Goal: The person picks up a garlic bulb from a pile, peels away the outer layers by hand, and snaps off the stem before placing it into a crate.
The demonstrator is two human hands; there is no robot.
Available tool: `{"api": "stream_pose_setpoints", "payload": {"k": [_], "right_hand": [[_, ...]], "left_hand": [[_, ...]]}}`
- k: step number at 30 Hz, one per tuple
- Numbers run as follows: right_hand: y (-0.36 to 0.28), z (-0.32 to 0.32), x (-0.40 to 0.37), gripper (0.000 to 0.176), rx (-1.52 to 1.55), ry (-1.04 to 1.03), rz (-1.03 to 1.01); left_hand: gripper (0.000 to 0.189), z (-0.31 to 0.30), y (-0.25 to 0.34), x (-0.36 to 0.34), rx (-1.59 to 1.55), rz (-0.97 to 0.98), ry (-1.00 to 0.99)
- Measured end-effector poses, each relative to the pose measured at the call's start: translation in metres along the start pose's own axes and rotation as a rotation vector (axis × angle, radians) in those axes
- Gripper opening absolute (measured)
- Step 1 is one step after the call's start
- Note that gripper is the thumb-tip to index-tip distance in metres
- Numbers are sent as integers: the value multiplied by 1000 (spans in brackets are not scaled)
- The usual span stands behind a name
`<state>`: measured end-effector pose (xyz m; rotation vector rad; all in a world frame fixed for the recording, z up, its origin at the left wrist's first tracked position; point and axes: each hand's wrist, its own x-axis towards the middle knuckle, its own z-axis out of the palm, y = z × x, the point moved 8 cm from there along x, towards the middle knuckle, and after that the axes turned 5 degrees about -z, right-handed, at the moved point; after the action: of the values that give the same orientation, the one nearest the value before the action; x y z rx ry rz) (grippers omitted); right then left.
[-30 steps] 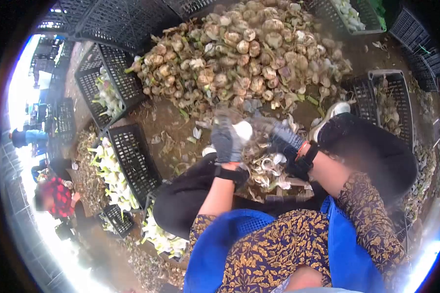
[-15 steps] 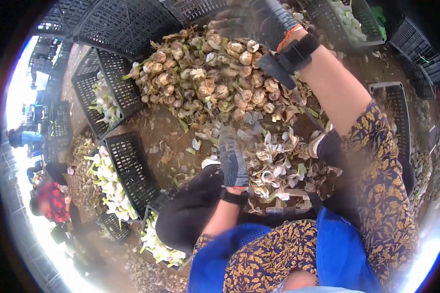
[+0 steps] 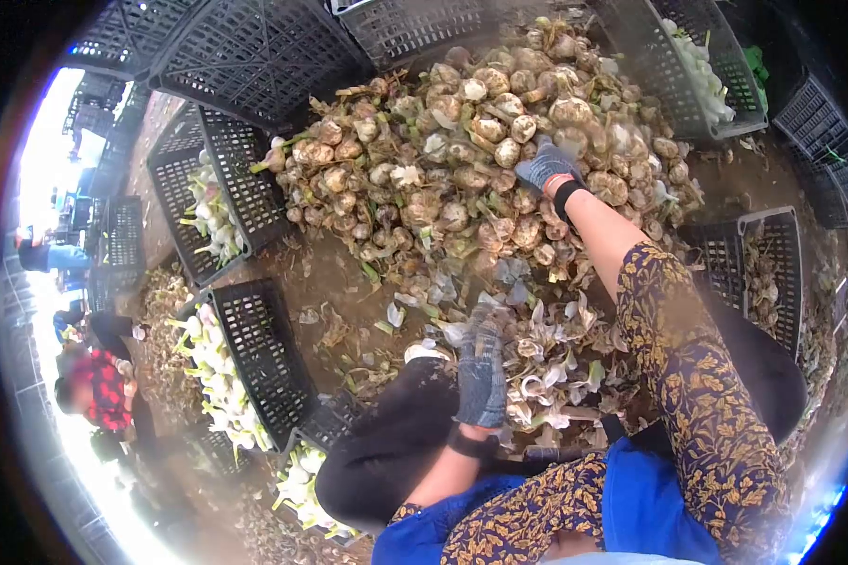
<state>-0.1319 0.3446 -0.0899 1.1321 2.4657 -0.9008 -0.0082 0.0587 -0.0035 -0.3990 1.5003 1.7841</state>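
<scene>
1. The right hand (image 3: pixel 548 165) was in a grey-blue glove, way out at the end of a stretched arm. Its fingers (image 3: pixel 537 174) were bent down onto the bulbs, but I couldn't tell if they'd actually closed on one.
2. The left hand (image 3: pixel 482 369), same kind of glove, was close in by the knees. Its fingers (image 3: pixel 485 330) looked side by side and pointed away from the body. It was too smeared to say if anything was in them.
3. The right hand sat on the near right slope of the heap of bulbs (image 3: pixel 443 179). That was a big mound of dirty, unpeeled ones with bits of green stalk, taking up the middle of the dirt floor (image 3: pixel 320 273).
4. The left hand hung just over a pile of peelings (image 3: pixel 551 353), white and pale green skins lying at the foot of the heap, between the person's legs.
5. There was a black band (image 3: pixel 567 195) on the right wrist, and the patterned navy and gold sleeve (image 3: pixel 697 395) ran back to a blue apron (image 3: pixel 631 490).
6. Black mesh crates sat all round. The upper left crate (image 3: pixel 240 179) and the lower left crate (image 3: pixel 259 353) had clean white bulbs in or beside them, and the top right crate (image 3: pixel 664 66) did too. The right crate (image 3: pixel 725 259) held brownish stuff.
7. Off at the far left, another person in a red checked top (image 3: pixel 94 391) was crouched beside more crates.
</scene>
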Motion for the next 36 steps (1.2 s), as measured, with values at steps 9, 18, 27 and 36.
{"api": "stream_pose_setpoints", "payload": {"k": [9, 18, 27, 36], "right_hand": [[-40, -2, -188, 50, 121, 9, -651], [-8, 18, -266, 36, 1080, -197, -440], [-20, 9, -263, 39, 340, -219, -449], [-22, 8, -263, 29, 882, -208, -608]], "left_hand": [[47, -2, 12, 11, 101, 314, -66], [38, -39, 13, 38, 337, 509, 229], [37, 4, 41, -9, 322, 601, 81], [38, 10, 48, -18, 647, 732, 133]]}}
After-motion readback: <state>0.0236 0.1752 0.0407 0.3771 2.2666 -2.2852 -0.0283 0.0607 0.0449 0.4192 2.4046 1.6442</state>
